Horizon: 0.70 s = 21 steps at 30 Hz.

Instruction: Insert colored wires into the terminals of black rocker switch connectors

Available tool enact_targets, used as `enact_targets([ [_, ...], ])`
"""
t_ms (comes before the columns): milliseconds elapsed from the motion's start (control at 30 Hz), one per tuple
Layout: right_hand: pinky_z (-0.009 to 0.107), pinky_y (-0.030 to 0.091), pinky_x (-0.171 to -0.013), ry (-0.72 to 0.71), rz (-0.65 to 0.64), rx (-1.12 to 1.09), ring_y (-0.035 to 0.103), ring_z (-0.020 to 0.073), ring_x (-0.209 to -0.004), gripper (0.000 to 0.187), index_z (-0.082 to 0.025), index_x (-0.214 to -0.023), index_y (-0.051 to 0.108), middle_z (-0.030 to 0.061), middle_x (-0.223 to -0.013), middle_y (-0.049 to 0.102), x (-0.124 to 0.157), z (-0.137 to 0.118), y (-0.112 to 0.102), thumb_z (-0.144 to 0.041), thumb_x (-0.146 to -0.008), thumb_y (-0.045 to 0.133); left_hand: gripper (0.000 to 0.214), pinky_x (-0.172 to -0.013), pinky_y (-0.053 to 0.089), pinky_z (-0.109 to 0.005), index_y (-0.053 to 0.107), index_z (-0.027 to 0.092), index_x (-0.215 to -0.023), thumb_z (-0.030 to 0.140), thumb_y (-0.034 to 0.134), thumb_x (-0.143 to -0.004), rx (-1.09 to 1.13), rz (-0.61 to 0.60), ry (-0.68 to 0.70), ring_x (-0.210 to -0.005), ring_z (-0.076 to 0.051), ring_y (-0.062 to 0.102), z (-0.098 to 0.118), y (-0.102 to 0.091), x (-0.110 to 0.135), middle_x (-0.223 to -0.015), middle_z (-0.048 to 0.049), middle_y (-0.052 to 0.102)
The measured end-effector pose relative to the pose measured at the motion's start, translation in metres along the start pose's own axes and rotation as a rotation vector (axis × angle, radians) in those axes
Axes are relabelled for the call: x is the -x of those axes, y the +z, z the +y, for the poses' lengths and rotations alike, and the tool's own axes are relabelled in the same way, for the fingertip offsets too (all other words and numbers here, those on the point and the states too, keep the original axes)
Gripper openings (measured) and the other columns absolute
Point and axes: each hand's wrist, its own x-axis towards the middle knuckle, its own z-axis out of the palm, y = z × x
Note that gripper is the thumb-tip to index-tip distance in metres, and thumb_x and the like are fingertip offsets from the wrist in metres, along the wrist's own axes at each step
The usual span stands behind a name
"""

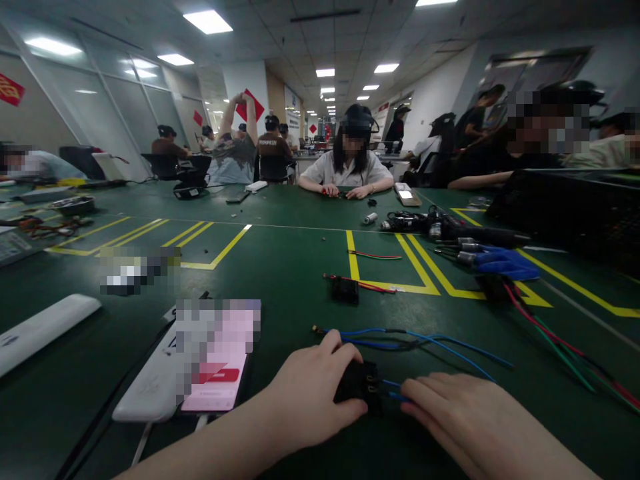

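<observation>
My left hand [320,380] grips a small black box-shaped part [357,385] with thumb and fingers around it, low over the green table. Two blue wires [391,389] run from the right side of this part to my right hand [453,407], whose fingertips are closed on them. Just beyond my hands lies a bundle of longer blue wires [400,333] with a small tip at its left end. A second black block [345,290] with red and yellow wires rests farther away on the table.
A phone [227,363] and a white power bank [155,373] lie at the left. Blue-handled tools [505,262] and a black block [495,287] with red and green wires are at the right. Yellow tape [415,260] marks the table. A person [350,163] sits opposite.
</observation>
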Motion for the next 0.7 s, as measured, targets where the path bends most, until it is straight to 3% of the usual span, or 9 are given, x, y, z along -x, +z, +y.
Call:
enact_targets([
  [233,0.026,0.043,-0.038,-0.054,0.097,0.218,0.061,0.0162,-0.043,0.024,-0.022,-0.082,0.060,0.0033,-0.064,0.070,0.007,-0.004,0.005,-0.008,-0.084,0.041,0.038,-0.077,0.047,-0.034,0.055,0.031,-0.112,0.041,0.070,-0.079,-0.006,-0.051,-0.059,-0.089,-0.020,0.060,0.001,-0.001,-0.002,-0.114,0.0003,0.048],
  [533,0.029,0.050,-0.045,-0.052,0.145,0.172,0.065,0.0189,-0.052,0.036,-0.022,-0.087,0.062,0.0033,-0.070,0.071,0.008,0.000,-0.005,-0.003,-0.064,0.042,0.039,-0.074,0.047,-0.034,0.054,0.031,-0.113,0.043,0.071,-0.079,-0.017,-0.043,-0.077,-0.089,-0.021,0.060,0.002,0.001,-0.001,-0.114,-0.0001,0.049],
  [700,0.023,0.046,-0.039,-0.050,0.149,0.169,0.063,0.0154,-0.044,0.033,-0.023,-0.077,0.060,0.0008,-0.063,0.071,0.008,-0.004,0.001,0.000,-0.061,0.044,0.039,-0.073,0.047,-0.034,0.054,0.031,-0.111,0.044,0.071,-0.079,-0.010,-0.037,-0.071,-0.087,-0.021,0.060,0.000,0.003,-0.001,-0.112,0.0002,0.049],
])
